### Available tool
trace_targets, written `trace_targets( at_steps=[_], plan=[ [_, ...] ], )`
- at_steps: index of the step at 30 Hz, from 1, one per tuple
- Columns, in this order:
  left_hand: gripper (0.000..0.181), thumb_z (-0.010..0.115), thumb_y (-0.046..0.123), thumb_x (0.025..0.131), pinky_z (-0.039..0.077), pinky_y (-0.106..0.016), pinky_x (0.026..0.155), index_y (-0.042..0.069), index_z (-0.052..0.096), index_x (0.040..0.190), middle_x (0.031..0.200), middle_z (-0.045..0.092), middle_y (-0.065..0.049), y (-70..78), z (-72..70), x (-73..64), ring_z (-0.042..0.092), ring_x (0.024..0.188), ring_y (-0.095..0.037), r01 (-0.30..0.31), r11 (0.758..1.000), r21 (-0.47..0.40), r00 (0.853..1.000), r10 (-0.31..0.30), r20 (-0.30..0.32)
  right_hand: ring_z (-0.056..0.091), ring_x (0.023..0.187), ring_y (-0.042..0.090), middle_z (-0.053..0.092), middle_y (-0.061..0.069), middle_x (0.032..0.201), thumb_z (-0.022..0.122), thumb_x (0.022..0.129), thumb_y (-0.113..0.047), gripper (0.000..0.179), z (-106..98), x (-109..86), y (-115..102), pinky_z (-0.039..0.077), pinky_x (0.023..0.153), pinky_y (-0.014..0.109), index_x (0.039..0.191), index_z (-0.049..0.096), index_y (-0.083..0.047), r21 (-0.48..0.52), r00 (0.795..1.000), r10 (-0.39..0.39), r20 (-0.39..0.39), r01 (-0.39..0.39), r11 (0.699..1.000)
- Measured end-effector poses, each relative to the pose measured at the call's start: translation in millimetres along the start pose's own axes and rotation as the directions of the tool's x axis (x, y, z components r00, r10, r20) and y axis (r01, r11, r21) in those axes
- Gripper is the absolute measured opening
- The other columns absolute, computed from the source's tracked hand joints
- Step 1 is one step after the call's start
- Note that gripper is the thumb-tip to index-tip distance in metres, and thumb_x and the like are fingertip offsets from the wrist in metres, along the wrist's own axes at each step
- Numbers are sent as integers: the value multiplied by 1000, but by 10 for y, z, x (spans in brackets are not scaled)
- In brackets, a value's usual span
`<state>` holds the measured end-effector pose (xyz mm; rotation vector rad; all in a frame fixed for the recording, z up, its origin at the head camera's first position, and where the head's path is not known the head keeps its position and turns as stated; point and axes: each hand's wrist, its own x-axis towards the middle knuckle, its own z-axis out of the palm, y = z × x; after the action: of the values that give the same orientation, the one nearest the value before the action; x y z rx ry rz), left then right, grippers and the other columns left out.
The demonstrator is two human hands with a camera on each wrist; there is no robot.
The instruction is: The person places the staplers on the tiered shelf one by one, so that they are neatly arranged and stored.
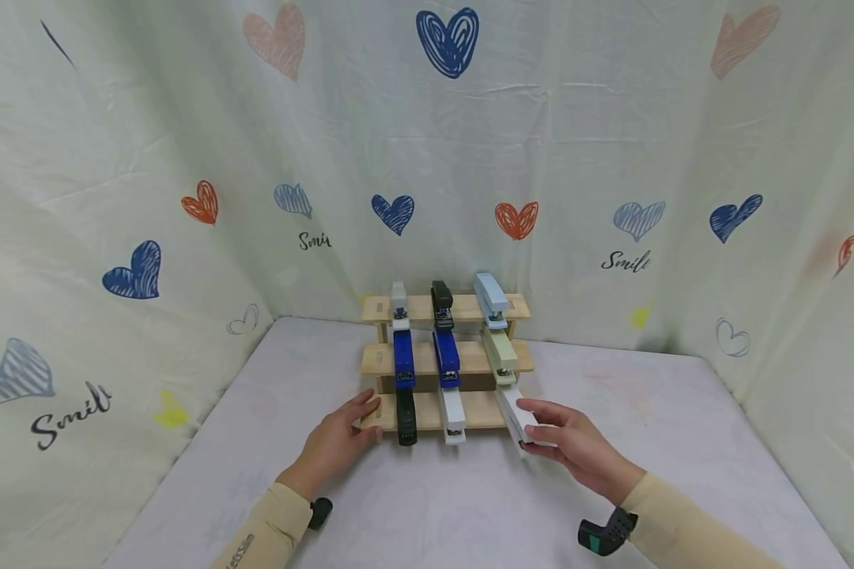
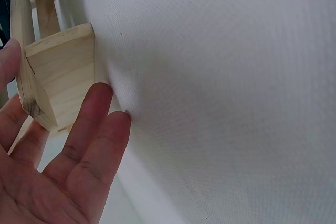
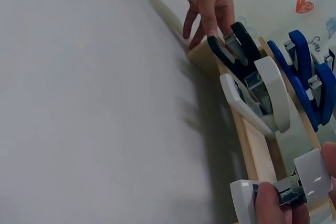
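A three-tier wooden rack [image 1: 482, 409] stands on the table with a row of staplers on each tier. My left hand [image 1: 336, 441] grips the left end of its lowest shelf, thumb at the front edge, two fingers extended past the wood in the left wrist view. At the shelf's right end, my right hand [image 1: 582, 444] holds a white stapler [image 1: 515, 412], which lies slanted with its front past the edge. In the right wrist view a fingertip sits between that stapler's base and upper arm [image 3: 314, 174]. Another white stapler [image 1: 452, 411] and a black stapler [image 1: 406, 415] share this shelf.
On the middle tier are two blue staplers [image 1: 403, 357] [image 1: 447, 357] and a pale green stapler [image 1: 500, 356]. The top tier bears a grey-white stapler [image 1: 399, 304], a black stapler [image 1: 441, 303] and a light blue stapler [image 1: 492, 299]. Behind hangs a heart-printed curtain [image 1: 569, 142].
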<state>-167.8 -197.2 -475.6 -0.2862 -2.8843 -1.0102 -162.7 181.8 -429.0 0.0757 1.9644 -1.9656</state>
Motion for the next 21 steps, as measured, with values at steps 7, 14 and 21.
trace_targets(
  at_steps=[7, 14, 21],
  plan=[
    [54, 76, 25, 91, 53, -41, 85, 10, 59, 140, 153, 45, -4, 7, 1, 5, 64, 109, -24, 4, 1000, -7, 1000, -4, -3, 24, 143, 43, 21, 21, 160, 60, 95, 3, 51, 59, 34, 9, 52, 92, 46, 145, 50, -1, 4, 1000, -14, -2, 14, 1000],
    [54, 75, 25, 91, 52, -44, 87, 10, 59, 141, 153, 44, -4, 15, -2, 4, 63, 112, -26, 8, 1000, -4, 1000, -8, 1, 18, 146, 43, 19, 19, 162, 59, 94, 7, 53, 92, 69, 2, 51, 93, 46, 145, 50, -2, 4, 1000, -11, -14, 11, 1000],
    [55, 75, 25, 91, 51, -45, 89, 10, 59, 141, 153, 44, -4, 8, -2, 10, 60, 119, -27, 3, 1000, 2, 1000, -3, 0, 24, 144, 42, 21, 20, 161, 59, 95, 5, 51, 110, 98, -2, 51, 94, 44, 145, 50, -3, -14, 999, -35, -10, 35, 999]
  ],
)
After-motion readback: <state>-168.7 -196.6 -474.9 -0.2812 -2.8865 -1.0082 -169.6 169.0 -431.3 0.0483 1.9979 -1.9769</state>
